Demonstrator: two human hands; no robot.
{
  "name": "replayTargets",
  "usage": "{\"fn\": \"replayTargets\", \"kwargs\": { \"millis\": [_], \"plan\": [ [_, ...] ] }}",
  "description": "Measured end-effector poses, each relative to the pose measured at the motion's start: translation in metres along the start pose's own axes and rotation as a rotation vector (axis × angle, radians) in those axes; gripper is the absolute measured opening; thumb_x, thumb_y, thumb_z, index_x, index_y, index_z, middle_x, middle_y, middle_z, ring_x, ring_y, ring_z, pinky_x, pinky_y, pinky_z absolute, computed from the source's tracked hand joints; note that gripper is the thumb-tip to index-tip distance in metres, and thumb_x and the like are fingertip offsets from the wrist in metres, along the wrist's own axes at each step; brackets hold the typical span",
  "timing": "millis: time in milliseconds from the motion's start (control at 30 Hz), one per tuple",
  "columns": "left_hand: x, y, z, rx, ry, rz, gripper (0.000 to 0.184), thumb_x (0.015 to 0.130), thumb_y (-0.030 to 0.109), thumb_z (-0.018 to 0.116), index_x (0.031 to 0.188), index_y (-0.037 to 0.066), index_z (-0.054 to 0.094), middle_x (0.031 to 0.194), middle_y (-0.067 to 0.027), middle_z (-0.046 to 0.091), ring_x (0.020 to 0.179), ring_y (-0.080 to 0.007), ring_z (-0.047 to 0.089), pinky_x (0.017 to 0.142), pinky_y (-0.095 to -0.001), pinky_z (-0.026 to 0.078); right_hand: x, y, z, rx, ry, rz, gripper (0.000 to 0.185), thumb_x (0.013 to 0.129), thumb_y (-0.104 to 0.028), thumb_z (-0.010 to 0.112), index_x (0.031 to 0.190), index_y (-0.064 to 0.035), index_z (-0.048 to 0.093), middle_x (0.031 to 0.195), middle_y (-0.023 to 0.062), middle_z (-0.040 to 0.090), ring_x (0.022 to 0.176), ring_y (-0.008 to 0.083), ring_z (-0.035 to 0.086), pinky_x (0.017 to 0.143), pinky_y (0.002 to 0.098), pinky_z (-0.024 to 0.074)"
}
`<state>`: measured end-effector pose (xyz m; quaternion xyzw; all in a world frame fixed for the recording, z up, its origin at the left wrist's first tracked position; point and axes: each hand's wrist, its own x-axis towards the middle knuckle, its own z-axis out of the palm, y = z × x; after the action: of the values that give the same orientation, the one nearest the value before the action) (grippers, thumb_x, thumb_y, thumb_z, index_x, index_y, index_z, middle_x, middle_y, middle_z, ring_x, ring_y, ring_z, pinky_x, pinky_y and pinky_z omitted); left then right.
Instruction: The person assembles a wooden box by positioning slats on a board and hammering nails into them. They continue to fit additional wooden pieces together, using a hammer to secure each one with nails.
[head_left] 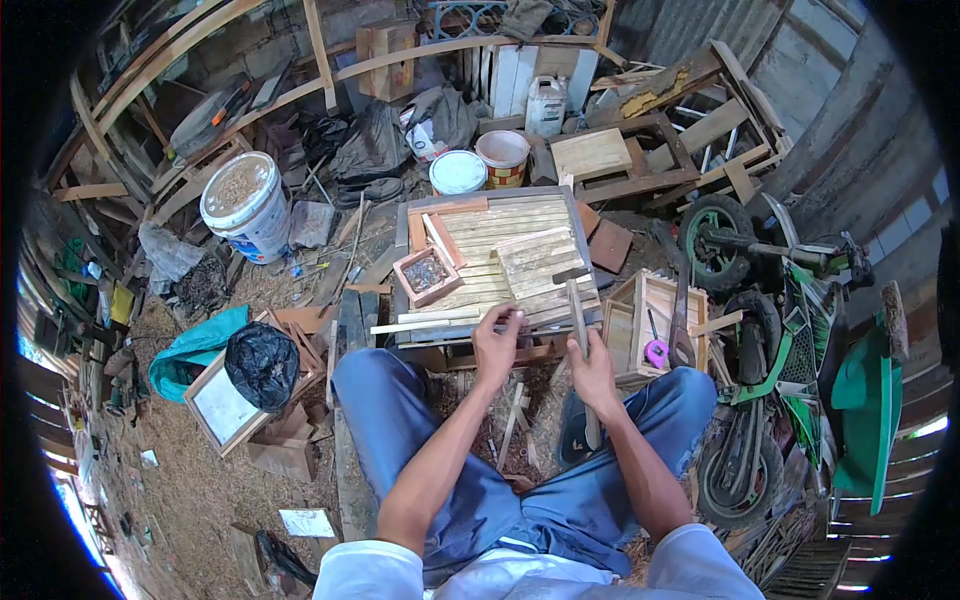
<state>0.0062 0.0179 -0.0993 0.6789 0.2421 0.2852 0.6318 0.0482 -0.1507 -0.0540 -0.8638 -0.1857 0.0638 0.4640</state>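
My right hand point(593, 372) is closed around the wooden handle of a hammer point(578, 312), whose dark head points away from me above the work table's front edge. My left hand point(495, 345) is at that same edge, thumb and fingertips pinched together; whatever they hold is too small to make out. In front of both hands lies a low slatted work table point(480, 238). A small panel of joined wooden strips point(537, 262) rests on it beyond the hammer. Pale wooden strips point(425, 321) lie left of my left hand. Behind them is a small wooden box point(437, 291) holding what look like nails.
A wooden crate point(621, 340) at the right holds a pink tape measure point(656, 352) and a handsaw point(682, 335). Beyond it stands a small green motorbike point(790, 350). Buckets point(245, 215) and scrap wood line the back. A black bag point(262, 365) lies on a framed board at left.
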Motion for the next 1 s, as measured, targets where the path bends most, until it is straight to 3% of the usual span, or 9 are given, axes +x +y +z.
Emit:
{"fn": "replayTargets", "kwargs": {
  "millis": [100,200,333,633,733,833,933,1000],
  "plan": [
    [0.0,0.003,-0.002,-0.128,0.054,-0.042,0.02,0.088,0.01,0.069,0.105,-0.002,0.069,0.088,-0.0062,0.071,0.079,-0.0125,0.065,0.073,-0.0251,0.051,0.005,-0.002,0.005,0.042,-0.019,0.042,0.027,0.097,-0.023,0.055,0.112,-0.0011,0.057,0.091,0.0172,0.066,0.084,0.0275,0.063,0.079,0.0393,0.0477],
    [-0.003,0.005,-0.008,-0.276,-0.057,-0.286,0.022,0.089,0.009,0.069,0.108,-0.001,0.068,0.09,-0.0045,0.071,0.078,-0.0075,0.062,0.067,-0.0212,0.048,0.005,-0.014,0.007,0.073,-0.044,0.041,0.024,0.094,-0.021,0.058,0.109,-0.0031,0.06,0.092,0.021,0.069,0.088,0.0377,0.067,0.079,0.0432,0.0502],
    [-0.014,0.01,-0.006,-0.354,-0.15,-0.405,0.026,0.089,0.01,0.07,0.113,0.0,0.066,0.091,-0.0039,0.071,0.076,-0.005,0.06,0.063,-0.0197,0.046,0.01,-0.011,0.017,0.098,-0.037,-0.04,0.024,0.091,-0.022,0.064,0.104,-0.0026,0.065,0.086,0.0192,0.07,0.083,0.0324,0.07,0.075,0.0399,0.052],
    [-0.008,0.031,-0.006,-0.336,-0.194,-0.324,0.028,0.089,0.009,0.07,0.114,0.0,0.063,0.095,-0.0051,0.07,0.078,-0.0074,0.06,0.068,-0.0222,0.048,0.013,-0.032,0.018,0.238,-0.004,-0.079,0.02,0.089,-0.017,0.066,0.103,-0.002,0.066,0.081,0.0163,0.07,0.072,0.0248,0.069,0.066,0.0351,0.0515],
    [-0.011,0.041,-0.003,-0.398,-0.183,-0.274,0.029,0.089,0.007,0.069,0.115,-0.003,0.062,0.097,-0.0068,0.071,0.085,-0.0084,0.063,0.075,-0.0212,0.049,0.015,-0.031,0.02,0.243,0.021,-0.106,0.02,0.089,-0.017,0.068,0.102,-0.0025,0.066,0.075,0.0135,0.068,0.062,0.0184,0.063,0.06,0.0339,0.0485],
    [-0.012,0.047,-0.004,-0.402,-0.17,-0.301,0.027,0.09,0.011,0.069,0.112,-0.002,0.062,0.093,-0.005,0.07,0.079,-0.0067,0.06,0.069,-0.0193,0.046,0.016,-0.032,0.02,0.229,0.005,-0.046,0.02,0.088,-0.018,0.069,0.101,-0.0025,0.066,0.07,0.0107,0.065,0.057,0.0151,0.055,0.056,0.0335,0.0454],
    [-0.014,0.035,-0.007,-0.446,-0.165,-0.43,0.025,0.091,0.016,0.068,0.111,0.002,0.063,0.087,-0.0014,0.066,0.076,-0.0072,0.058,0.068,-0.0233,0.045,0.018,-0.035,0.019,0.189,-0.038,0.016,0.02,0.088,-0.018,0.069,0.1,-0.0021,0.066,0.068,0.0101,0.063,0.056,0.0132,0.05,0.054,0.033,0.0435],
    [-0.017,0.029,-0.005,-0.486,-0.16,-0.477,0.022,0.091,0.016,0.067,0.108,0.003,0.064,0.084,-0.0003,0.064,0.075,-0.0076,0.058,0.067,-0.0231,0.045,0.02,-0.026,0.025,0.229,-0.022,-0.022,0.019,0.088,-0.018,0.068,0.098,-0.0016,0.066,0.068,0.0115,0.063,0.057,0.0151,0.055,0.056,0.0337,0.0452]
  ]
}}
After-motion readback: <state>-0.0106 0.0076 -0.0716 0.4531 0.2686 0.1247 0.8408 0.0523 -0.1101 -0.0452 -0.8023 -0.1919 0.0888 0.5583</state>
